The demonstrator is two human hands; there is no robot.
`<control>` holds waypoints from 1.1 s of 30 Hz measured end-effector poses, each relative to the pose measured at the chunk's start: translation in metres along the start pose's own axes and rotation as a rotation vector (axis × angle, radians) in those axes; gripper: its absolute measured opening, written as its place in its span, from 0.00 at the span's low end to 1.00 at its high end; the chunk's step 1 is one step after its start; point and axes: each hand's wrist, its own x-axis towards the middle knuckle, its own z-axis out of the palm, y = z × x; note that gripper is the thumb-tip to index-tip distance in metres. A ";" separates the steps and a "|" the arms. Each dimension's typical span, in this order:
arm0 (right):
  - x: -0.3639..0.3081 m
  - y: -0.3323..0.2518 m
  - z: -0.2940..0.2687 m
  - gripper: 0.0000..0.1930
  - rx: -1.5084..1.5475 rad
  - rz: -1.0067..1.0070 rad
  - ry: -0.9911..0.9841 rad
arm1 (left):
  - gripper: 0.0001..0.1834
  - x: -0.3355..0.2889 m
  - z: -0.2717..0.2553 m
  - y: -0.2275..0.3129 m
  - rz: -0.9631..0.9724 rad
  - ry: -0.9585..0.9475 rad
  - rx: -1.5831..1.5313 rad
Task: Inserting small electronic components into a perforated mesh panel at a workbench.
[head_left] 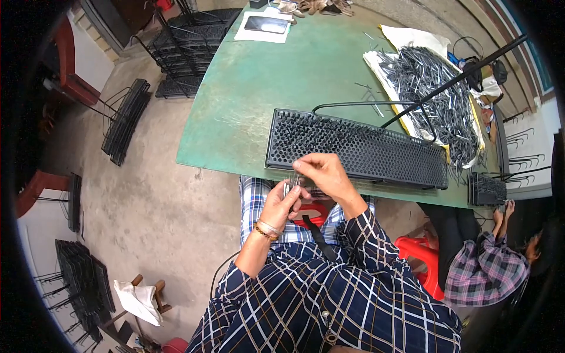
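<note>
My left hand [276,206] is closed round a few thin, shiny metal strips [294,180], held upright just off the table's near edge. My right hand [331,177] pinches at the upper ends of these strips with thumb and forefinger; whether one strip is between the fingertips is too small to make out. Right behind my hands lies a long black rack [376,150] full of small holes, with a wire handle [365,104]. Dark pieces [288,130] stick up from the holes at its left end. The holes farther right look bare.
A large heap of dark metal strips [429,88] lies on white sacking at the table's right. A phone [266,24] rests at the back of the green table [235,106]. Stacked black racks [188,53] stand on the floor. Another person [488,267] works at right, beside a red stool [421,259].
</note>
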 end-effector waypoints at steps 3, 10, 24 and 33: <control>0.004 -0.017 -0.002 0.09 -0.019 -0.105 0.257 | 0.15 -0.001 0.002 0.001 -0.033 0.014 -0.017; 0.025 -0.009 -0.002 0.08 -0.345 -0.462 0.440 | 0.14 0.007 0.002 -0.006 -0.060 -0.033 -0.098; 0.012 -0.012 0.021 0.05 -0.672 -0.682 0.404 | 0.16 -0.005 -0.007 -0.011 -0.237 0.084 -0.332; 0.021 0.020 0.008 0.06 -0.710 -0.722 0.324 | 0.08 -0.012 -0.010 -0.006 -0.066 0.216 -0.305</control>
